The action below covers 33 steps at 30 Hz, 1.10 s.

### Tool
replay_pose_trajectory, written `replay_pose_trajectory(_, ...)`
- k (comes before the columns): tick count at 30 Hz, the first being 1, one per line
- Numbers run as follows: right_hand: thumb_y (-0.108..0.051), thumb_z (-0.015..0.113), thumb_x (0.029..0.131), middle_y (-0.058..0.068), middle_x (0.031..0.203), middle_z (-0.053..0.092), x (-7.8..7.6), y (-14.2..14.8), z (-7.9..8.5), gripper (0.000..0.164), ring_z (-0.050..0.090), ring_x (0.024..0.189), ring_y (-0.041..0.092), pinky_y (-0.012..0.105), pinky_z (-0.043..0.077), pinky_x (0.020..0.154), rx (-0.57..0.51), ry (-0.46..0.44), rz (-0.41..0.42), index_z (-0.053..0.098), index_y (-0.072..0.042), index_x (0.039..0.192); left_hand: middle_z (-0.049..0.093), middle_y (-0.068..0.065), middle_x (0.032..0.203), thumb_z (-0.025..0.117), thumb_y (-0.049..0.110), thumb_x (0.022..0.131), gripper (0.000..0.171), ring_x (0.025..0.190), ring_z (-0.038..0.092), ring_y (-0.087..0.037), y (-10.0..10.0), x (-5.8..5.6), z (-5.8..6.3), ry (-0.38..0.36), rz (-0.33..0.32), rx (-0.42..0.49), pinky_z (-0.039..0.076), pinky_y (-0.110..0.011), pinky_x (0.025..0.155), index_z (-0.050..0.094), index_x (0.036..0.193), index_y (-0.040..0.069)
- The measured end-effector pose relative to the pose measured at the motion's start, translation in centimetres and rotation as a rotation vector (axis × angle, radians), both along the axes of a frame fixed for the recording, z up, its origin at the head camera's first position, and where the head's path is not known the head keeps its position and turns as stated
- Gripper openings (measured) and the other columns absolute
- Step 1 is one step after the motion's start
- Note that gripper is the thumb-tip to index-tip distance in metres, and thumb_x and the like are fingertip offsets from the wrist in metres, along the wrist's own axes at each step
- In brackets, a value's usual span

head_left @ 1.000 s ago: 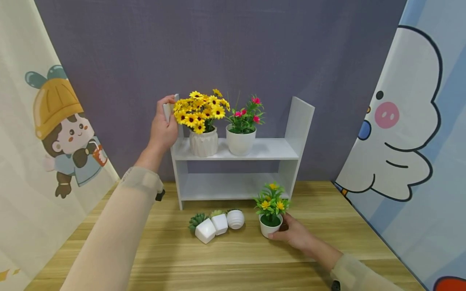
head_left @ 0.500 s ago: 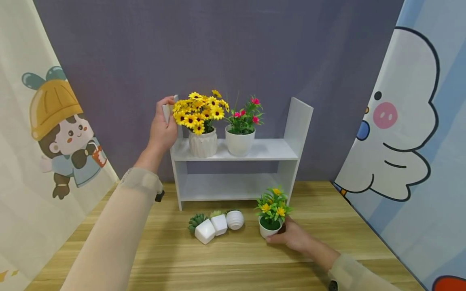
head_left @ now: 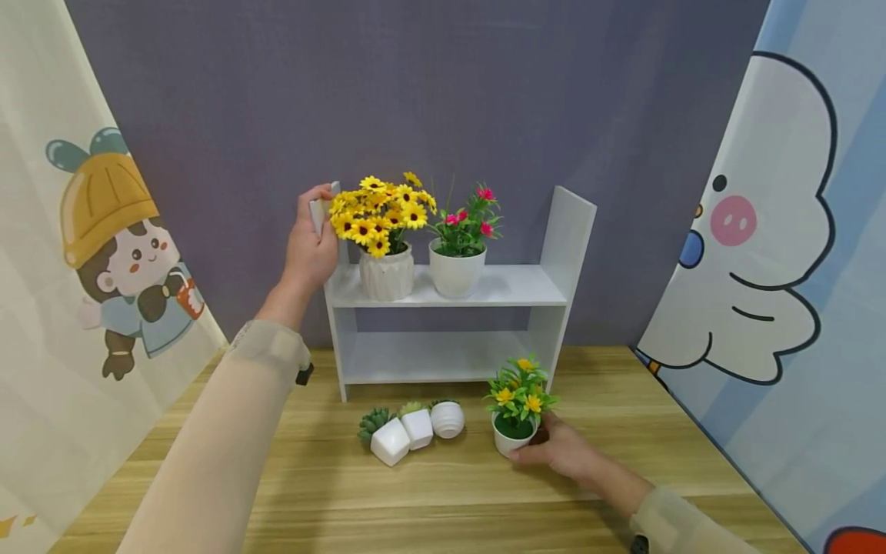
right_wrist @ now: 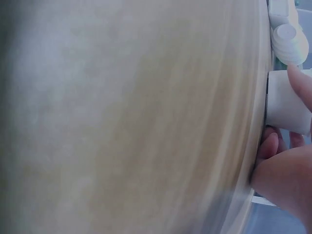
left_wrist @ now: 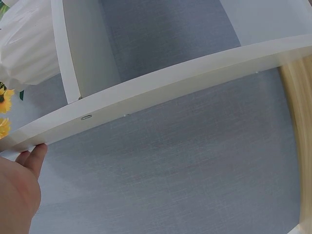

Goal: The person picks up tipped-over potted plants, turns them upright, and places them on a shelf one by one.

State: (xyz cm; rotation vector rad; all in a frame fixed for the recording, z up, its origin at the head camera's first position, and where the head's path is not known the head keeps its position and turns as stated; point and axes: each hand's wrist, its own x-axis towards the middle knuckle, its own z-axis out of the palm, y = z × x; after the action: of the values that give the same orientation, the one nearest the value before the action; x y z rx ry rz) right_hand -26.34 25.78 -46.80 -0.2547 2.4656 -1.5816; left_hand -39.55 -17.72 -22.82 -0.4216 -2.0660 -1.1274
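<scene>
My left hand (head_left: 311, 246) grips the top of the left side panel of a white two-tier shelf (head_left: 450, 302); the left wrist view shows its fingers (left_wrist: 36, 158) at the panel's edge. Low on the right, my right hand (head_left: 561, 450) holds a small white pot (right_wrist: 287, 100) with a yellow-flowered plant (head_left: 519, 392), thumb and fingers around the pot. The pot is upright at the table, in front of the shelf's right end. On the upper shelf stand a ribbed pot (head_left: 386, 275) of yellow daisies and a white pot (head_left: 457, 271) of pink flowers.
Three small white succulent pots (head_left: 418, 428) lie tipped over on the wooden table (head_left: 388, 508), left of my right hand. A grey cloth (head_left: 443, 92) hangs behind the shelf. Cartoon-printed curtains (head_left: 768, 215) flank both sides.
The yellow-flowered plant has tilted slightly, its top coming a little lower and to the right, with my right hand still around its pot. My left hand stays on the shelf panel.
</scene>
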Motion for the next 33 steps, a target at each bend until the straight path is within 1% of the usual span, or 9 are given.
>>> replay_pose_trajectory(1, -0.019, 0.093, 0.086, 0.023, 0.137, 0.064, 0.0, 0.0, 0.0, 0.095, 0.062, 0.12, 0.029, 0.036, 0.052, 0.095, 0.003, 0.002, -0.001, 0.039, 0.01, 0.158, 0.04, 0.002, 0.176, 0.036, 0.014, 0.115, 0.038, 0.088, 0.052, -0.031, 0.0, 0.0, 0.0, -0.001, 0.0, 0.001, 0.038, -0.033, 0.062, 0.038, 0.153, 0.019)
replay_pose_trajectory(3, -0.019, 0.093, 0.086, 0.022, 0.136, 0.065, 0.1, -0.1, 0.2, 0.094, 0.062, 0.12, 0.028, 0.036, 0.052, 0.095, 0.012, 0.008, -0.009, 0.04, 0.01, 0.158, 0.04, 0.003, 0.176, 0.036, 0.014, 0.115, 0.039, 0.081, 0.05, -0.027, 0.0, 0.1, 0.1, -0.001, 0.004, -0.001, 0.038, -0.031, 0.059, 0.038, 0.154, 0.019)
replay_pose_trajectory(7, -0.017, 0.092, 0.086, 0.021, 0.132, 0.066, 0.3, -0.3, 0.3, 0.087, 0.062, 0.117, 0.028, 0.036, 0.053, 0.091, 0.02, 0.006, -0.042, 0.044, 0.01, 0.154, 0.041, 0.005, 0.175, 0.038, 0.014, 0.115, 0.039, 0.06, 0.039, -0.017, -0.1, 0.1, 0.0, 0.002, 0.013, -0.012, 0.036, -0.028, 0.054, 0.039, 0.153, 0.02)
replay_pose_trajectory(8, -0.017, 0.091, 0.087, 0.021, 0.131, 0.066, 0.4, -0.4, 0.4, 0.086, 0.062, 0.116, 0.028, 0.036, 0.053, 0.09, 0.018, 0.005, -0.049, 0.044, 0.01, 0.154, 0.041, 0.006, 0.175, 0.038, 0.014, 0.115, 0.039, 0.056, 0.035, -0.015, -0.1, 0.1, 0.0, 0.003, 0.015, -0.016, 0.036, -0.028, 0.052, 0.039, 0.153, 0.02)
replay_pose_trajectory(10, -0.015, 0.091, 0.086, 0.021, 0.128, 0.067, 0.5, -0.4, 0.4, 0.083, 0.063, 0.113, 0.028, 0.036, 0.054, 0.088, 0.01, 0.007, -0.062, 0.045, 0.01, 0.152, 0.041, 0.007, 0.175, 0.038, 0.014, 0.114, 0.039, 0.053, 0.032, -0.012, -0.1, 0.0, 0.0, 0.007, 0.018, -0.022, 0.035, -0.027, 0.051, 0.039, 0.153, 0.02)
replay_pose_trajectory(16, -0.014, 0.09, 0.086, 0.021, 0.128, 0.067, 0.6, -0.3, 0.5, 0.081, 0.064, 0.114, 0.028, 0.036, 0.055, 0.087, -0.006, 0.004, -0.086, 0.046, 0.009, 0.15, 0.041, 0.006, 0.176, 0.038, 0.014, 0.114, 0.039, 0.055, 0.032, -0.014, 0.0, 0.0, 0.0, 0.016, 0.025, -0.026, 0.034, -0.028, 0.052, 0.039, 0.153, 0.019)
replay_pose_trajectory(24, -0.021, 0.09, 0.089, 0.02, 0.13, 0.065, 0.6, 0.0, 1.1, 0.086, 0.061, 0.113, 0.028, 0.037, 0.054, 0.082, 0.01, -0.023, -0.095, 0.043, 0.004, 0.156, 0.04, 0.006, 0.176, 0.038, 0.014, 0.114, 0.038, 0.055, 0.032, -0.014, -0.1, 0.1, 0.0, 0.016, 0.017, -0.027, 0.034, -0.028, 0.052, 0.038, 0.153, 0.019)
replay_pose_trajectory(29, -0.019, 0.089, 0.091, 0.022, 0.139, 0.065, 0.6, 0.0, 1.8, 0.085, 0.064, 0.12, 0.029, 0.036, 0.056, 0.089, -0.031, 0.012, -0.066, 0.041, 0.004, 0.158, 0.041, 0.006, 0.176, 0.038, 0.014, 0.115, 0.038, 0.057, 0.033, -0.015, -0.1, 0.2, 0.0, 0.011, 0.014, -0.024, 0.034, -0.028, 0.053, 0.038, 0.153, 0.019)
replay_pose_trajectory(33, -0.019, 0.088, 0.092, 0.022, 0.14, 0.064, 0.9, -0.2, 2.8, 0.083, 0.064, 0.12, 0.029, 0.034, 0.057, 0.093, -0.055, 0.038, -0.056, 0.041, 0.004, 0.156, 0.04, 0.006, 0.176, 0.038, 0.015, 0.115, 0.038, 0.058, 0.034, -0.018, 0.0, 0.2, 0.0, 0.009, 0.018, -0.024, 0.035, -0.029, 0.054, 0.038, 0.153, 0.02)
